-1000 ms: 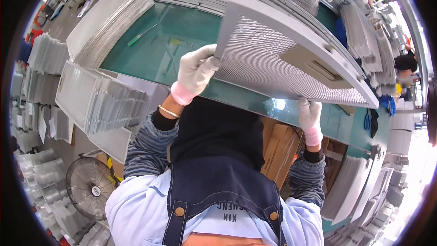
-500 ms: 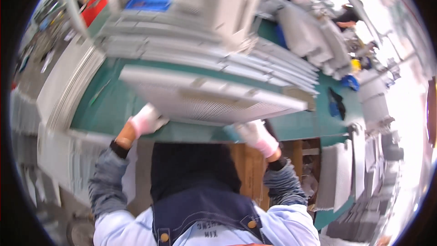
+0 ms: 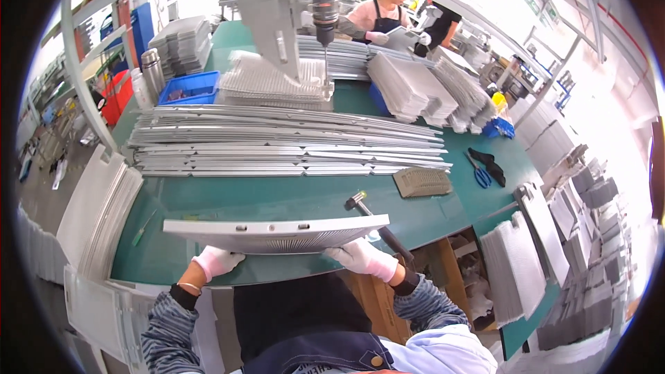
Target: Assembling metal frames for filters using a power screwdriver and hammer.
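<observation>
A thin light-grey metal panel (image 3: 277,227) with fine ribs on its face and slots along its long edge is held tilted at the near side of the green table. My left hand (image 3: 218,262), in a white glove, grips its lower left part. My right hand (image 3: 364,258), gloved too, grips its lower right part; the fingertips of both are partly hidden behind the panel. A hammer (image 3: 377,225) lies just beyond my right hand, its handle pointing toward me. A tan ribbed block (image 3: 422,182) sits farther right.
Long metal strips (image 3: 291,142) lie across the table beyond the panel. A power screwdriver (image 3: 324,7) hangs overhead. Blue scissors (image 3: 479,172) rest at right, a small green-handled tool (image 3: 142,230) at left. Panel stacks (image 3: 104,215) flank the table. A co-worker (image 3: 388,10) stands across.
The panel has gone from slanting down to the right to nearly level, and sits nearer to me. The hammer has come into sight. My view has tilted up, and both hands stay at the panel.
</observation>
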`<state>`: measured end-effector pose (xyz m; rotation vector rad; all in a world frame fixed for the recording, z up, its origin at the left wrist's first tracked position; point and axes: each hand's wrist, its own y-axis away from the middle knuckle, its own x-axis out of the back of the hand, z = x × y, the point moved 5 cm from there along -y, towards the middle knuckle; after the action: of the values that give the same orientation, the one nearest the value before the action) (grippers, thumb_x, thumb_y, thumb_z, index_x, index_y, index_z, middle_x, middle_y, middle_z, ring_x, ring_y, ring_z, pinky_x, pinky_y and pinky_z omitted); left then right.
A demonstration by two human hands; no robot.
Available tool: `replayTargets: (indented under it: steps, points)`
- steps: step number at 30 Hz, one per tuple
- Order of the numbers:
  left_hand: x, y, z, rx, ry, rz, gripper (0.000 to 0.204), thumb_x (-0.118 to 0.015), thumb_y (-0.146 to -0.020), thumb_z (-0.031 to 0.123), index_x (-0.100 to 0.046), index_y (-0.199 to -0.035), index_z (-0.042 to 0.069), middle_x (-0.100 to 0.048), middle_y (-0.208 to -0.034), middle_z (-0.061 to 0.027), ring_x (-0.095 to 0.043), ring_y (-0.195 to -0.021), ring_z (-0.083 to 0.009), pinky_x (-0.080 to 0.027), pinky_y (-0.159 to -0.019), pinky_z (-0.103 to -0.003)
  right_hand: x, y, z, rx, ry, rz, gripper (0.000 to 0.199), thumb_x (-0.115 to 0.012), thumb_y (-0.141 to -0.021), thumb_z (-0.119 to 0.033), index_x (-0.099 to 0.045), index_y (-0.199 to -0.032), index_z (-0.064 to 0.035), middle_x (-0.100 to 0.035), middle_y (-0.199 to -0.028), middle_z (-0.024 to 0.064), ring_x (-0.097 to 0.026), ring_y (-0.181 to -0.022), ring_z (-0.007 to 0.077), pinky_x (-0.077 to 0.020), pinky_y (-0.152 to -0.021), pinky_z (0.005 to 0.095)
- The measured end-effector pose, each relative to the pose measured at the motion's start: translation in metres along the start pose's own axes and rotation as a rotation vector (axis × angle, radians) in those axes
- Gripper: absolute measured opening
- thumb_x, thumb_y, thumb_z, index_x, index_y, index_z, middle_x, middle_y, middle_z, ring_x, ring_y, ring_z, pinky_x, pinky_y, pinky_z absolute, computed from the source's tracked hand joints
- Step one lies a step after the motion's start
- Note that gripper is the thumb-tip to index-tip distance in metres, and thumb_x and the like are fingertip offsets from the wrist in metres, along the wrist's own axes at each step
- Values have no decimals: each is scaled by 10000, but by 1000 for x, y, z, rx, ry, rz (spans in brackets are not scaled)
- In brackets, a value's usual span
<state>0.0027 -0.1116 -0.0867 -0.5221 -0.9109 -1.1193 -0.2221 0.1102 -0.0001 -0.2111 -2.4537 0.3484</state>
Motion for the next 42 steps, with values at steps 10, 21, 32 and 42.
replayTargets:
  steps: [10,21,32,42]
  points:
    - [80,116,51,35,576,811,225,-588,-964,211,-634,-914,-4,-564,-643,-49,-544,-644,-100,-458,-610,-287,-17,-58,-41,-83,63,4,363,-607,-921,-315,-652,-934,45,-664,-788,154,-635,-751,228,-490,-700,343]
    - [11,621,12,895,-111,2484,409,-597,-962,247,-600,-1250,-43,-650,-935,-16,-555,-781,-79,-460,-695,-216,-159,-85,-132,278,-209,-552,680,-627,-912,-476,-513,-1267,93,-622,-1105,169,-627,-1034,265,-474,-933,364]
    - [-294,691,-189,1806,341,1500,689,-492,-945,481,-420,-1407,-26,-501,-1380,-238,-526,-1209,-372,-403,-1037,-417,-137,-82,-119,75,225,-439,388,-652,-817,-66,-587,-1190,18,-655,-1030,148,-654,-979,246,-498,-865,319]
    - [-266,683,-252,1739,684,1179,779,-497,-929,571,-471,-1311,-108,-597,-1208,-264,-587,-1082,-377,-458,-921,-406,-97,-63,-72,15,260,-462,353,-645,-892,-227,-605,-1177,-23,-654,-1010,159,-655,-928,318,-521,-816,374]
